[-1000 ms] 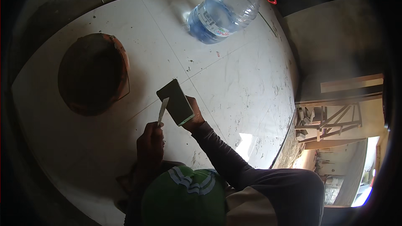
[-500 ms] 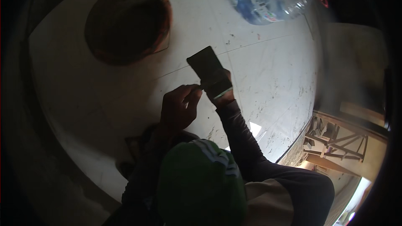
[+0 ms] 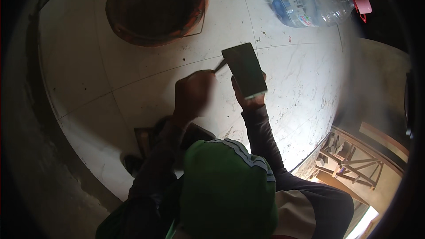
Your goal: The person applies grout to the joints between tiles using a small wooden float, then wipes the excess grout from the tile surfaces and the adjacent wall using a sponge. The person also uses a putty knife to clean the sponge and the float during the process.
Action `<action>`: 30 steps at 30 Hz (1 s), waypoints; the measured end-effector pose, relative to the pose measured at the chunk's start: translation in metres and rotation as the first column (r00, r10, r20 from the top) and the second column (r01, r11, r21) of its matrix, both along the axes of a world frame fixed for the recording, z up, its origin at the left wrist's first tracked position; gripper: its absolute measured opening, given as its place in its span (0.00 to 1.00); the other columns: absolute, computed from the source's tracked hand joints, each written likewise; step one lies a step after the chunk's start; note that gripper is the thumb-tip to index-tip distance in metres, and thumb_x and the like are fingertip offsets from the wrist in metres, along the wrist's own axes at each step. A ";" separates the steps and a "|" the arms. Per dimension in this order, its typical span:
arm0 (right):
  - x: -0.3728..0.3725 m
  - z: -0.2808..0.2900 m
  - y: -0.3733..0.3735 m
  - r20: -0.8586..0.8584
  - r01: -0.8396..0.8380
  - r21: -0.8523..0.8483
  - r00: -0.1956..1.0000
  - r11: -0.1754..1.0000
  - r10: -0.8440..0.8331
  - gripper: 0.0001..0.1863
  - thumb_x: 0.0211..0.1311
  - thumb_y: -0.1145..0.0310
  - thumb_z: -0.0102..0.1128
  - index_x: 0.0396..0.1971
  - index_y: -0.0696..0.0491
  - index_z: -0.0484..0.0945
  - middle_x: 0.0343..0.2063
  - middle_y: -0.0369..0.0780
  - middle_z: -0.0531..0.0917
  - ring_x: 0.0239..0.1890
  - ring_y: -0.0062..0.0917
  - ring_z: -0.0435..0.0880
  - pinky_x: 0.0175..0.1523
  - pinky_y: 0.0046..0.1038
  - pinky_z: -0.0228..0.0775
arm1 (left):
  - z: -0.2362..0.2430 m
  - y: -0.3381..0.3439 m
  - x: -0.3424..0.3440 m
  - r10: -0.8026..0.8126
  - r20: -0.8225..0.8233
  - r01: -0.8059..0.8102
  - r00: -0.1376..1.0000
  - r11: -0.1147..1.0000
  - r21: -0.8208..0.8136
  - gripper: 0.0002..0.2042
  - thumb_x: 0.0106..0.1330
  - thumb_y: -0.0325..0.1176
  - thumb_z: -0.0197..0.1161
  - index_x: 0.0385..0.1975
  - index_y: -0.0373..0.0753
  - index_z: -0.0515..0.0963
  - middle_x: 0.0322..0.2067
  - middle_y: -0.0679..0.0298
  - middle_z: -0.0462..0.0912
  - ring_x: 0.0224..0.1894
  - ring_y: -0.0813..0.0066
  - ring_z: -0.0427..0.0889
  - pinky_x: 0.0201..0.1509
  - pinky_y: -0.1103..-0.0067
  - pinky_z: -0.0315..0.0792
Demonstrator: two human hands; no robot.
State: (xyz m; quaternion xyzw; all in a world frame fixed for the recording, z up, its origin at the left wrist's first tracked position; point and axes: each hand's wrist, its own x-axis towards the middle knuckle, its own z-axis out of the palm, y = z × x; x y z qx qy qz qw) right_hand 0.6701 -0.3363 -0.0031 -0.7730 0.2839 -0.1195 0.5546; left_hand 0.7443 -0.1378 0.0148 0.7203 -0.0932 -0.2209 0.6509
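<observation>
My left hand (image 3: pixel 193 94), somewhat blurred, is closed in a fist around a thin, dark, blade-like tool (image 3: pixel 220 65). The tip of that tool meets the upper left edge of a dark rectangular slab (image 3: pixel 245 68) with a pale lower edge. I cannot make out the slab's material. From beneath, my right hand (image 3: pixel 252 102) grips it near its lower end; most of the fingers are hidden behind it. Both hands are above a white tiled floor (image 3: pixel 146 102). Beyond them stands a round reddish-brown tub (image 3: pixel 188 33) with a wire handle and a dark inside.
A large clear plastic bottle (image 3: pixel 316 2) with a pink cap lies on its side at the far right. A green cap (image 3: pixel 228 186) covers the lower middle. Dark crumbs dot the tiles. At the lower right are a wooden frame (image 3: pixel 349 163) and some blocks.
The slab has turned more upright and shifted right. My left hand with the tool has risen from the slab's lower part to its upper left edge. The tub and bottle appear farther right.
</observation>
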 end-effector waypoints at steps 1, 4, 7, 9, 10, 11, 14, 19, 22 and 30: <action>-0.003 -0.019 -0.017 -0.138 -0.220 -0.401 0.974 0.889 0.179 0.06 0.65 0.77 0.62 0.41 0.57 0.82 0.36 0.38 0.86 0.35 0.26 0.85 0.41 0.28 0.79 | 0.008 -0.002 -0.006 -0.030 0.042 0.034 0.999 0.995 -0.090 0.13 0.74 0.37 0.64 0.43 0.33 0.87 0.28 0.57 0.87 0.33 0.76 0.84 0.40 0.75 0.78; 0.000 0.000 -0.007 -0.208 -0.410 -0.676 0.903 0.612 0.375 0.07 0.71 0.77 0.57 0.45 0.59 0.80 0.35 0.38 0.85 0.34 0.19 0.83 0.39 0.23 0.79 | 0.013 -0.007 -0.014 -0.109 0.077 0.117 0.991 0.986 -0.115 0.13 0.74 0.38 0.63 0.39 0.33 0.86 0.27 0.54 0.87 0.30 0.76 0.84 0.38 0.74 0.77; 0.002 0.013 0.008 -0.056 -0.220 -0.092 0.975 0.971 0.216 0.09 0.69 0.75 0.62 0.47 0.58 0.82 0.38 0.37 0.86 0.39 0.17 0.83 0.44 0.24 0.78 | -0.008 -0.003 0.008 -0.007 0.066 0.003 0.998 0.998 0.064 0.14 0.75 0.40 0.62 0.36 0.34 0.85 0.23 0.52 0.84 0.28 0.57 0.88 0.33 0.69 0.78; 0.002 0.019 0.009 -0.107 -0.222 -0.144 0.972 0.964 0.208 0.10 0.69 0.74 0.62 0.47 0.58 0.82 0.38 0.37 0.86 0.39 0.18 0.83 0.44 0.25 0.79 | -0.007 0.002 0.008 0.007 0.070 -0.009 0.998 1.000 0.028 0.13 0.74 0.39 0.62 0.36 0.34 0.84 0.25 0.54 0.85 0.29 0.56 0.88 0.34 0.69 0.78; 0.003 0.014 0.005 -0.123 -0.228 -0.165 0.970 0.959 0.209 0.10 0.69 0.73 0.62 0.48 0.58 0.82 0.38 0.37 0.86 0.39 0.18 0.83 0.44 0.25 0.79 | -0.004 0.002 0.001 -0.027 0.150 0.037 0.988 0.997 -0.067 0.12 0.74 0.38 0.62 0.36 0.34 0.84 0.27 0.54 0.86 0.30 0.56 0.88 0.35 0.68 0.79; -0.003 -0.010 -0.011 -0.075 -0.228 -0.391 0.973 0.892 0.216 0.05 0.64 0.77 0.63 0.39 0.58 0.82 0.30 0.37 0.84 0.31 0.18 0.82 0.36 0.25 0.75 | 0.002 -0.002 -0.011 -0.056 0.227 0.095 0.972 0.982 -0.164 0.12 0.73 0.37 0.63 0.36 0.34 0.84 0.29 0.55 0.86 0.30 0.56 0.88 0.35 0.68 0.79; 0.014 0.015 0.007 0.030 -0.201 -0.430 0.971 0.880 0.236 0.03 0.60 0.82 0.63 0.32 0.58 0.82 0.22 0.36 0.82 0.23 0.18 0.79 0.28 0.24 0.72 | -0.006 -0.005 -0.014 -0.071 0.249 0.092 0.966 0.993 -0.074 0.11 0.74 0.35 0.62 0.35 0.34 0.83 0.27 0.55 0.85 0.28 0.65 0.85 0.34 0.73 0.77; 0.008 0.012 0.010 0.044 -0.143 -0.062 0.988 0.988 0.146 0.04 0.61 0.80 0.62 0.35 0.59 0.83 0.25 0.36 0.83 0.26 0.19 0.80 0.30 0.25 0.73 | -0.023 0.004 0.001 -0.013 0.076 0.019 0.997 0.997 -0.073 0.11 0.74 0.37 0.63 0.37 0.34 0.82 0.25 0.56 0.82 0.26 0.74 0.81 0.35 0.74 0.75; 0.008 0.004 -0.006 0.063 -0.227 -0.237 0.967 0.945 0.248 0.05 0.67 0.79 0.59 0.40 0.59 0.82 0.33 0.37 0.85 0.32 0.18 0.82 0.36 0.23 0.75 | 0.010 -0.006 -0.019 -0.194 0.209 0.221 0.958 0.968 -0.115 0.11 0.74 0.36 0.62 0.36 0.34 0.82 0.24 0.56 0.82 0.26 0.73 0.81 0.36 0.73 0.76; 0.011 0.020 -0.003 -0.103 -0.251 -0.052 0.964 0.967 0.245 0.12 0.69 0.78 0.56 0.50 0.62 0.80 0.37 0.38 0.87 0.36 0.21 0.86 0.42 0.22 0.79 | 0.006 -0.006 0.001 -0.167 0.281 0.202 0.945 0.974 -0.101 0.10 0.73 0.36 0.63 0.36 0.34 0.83 0.25 0.57 0.82 0.25 0.68 0.83 0.33 0.73 0.75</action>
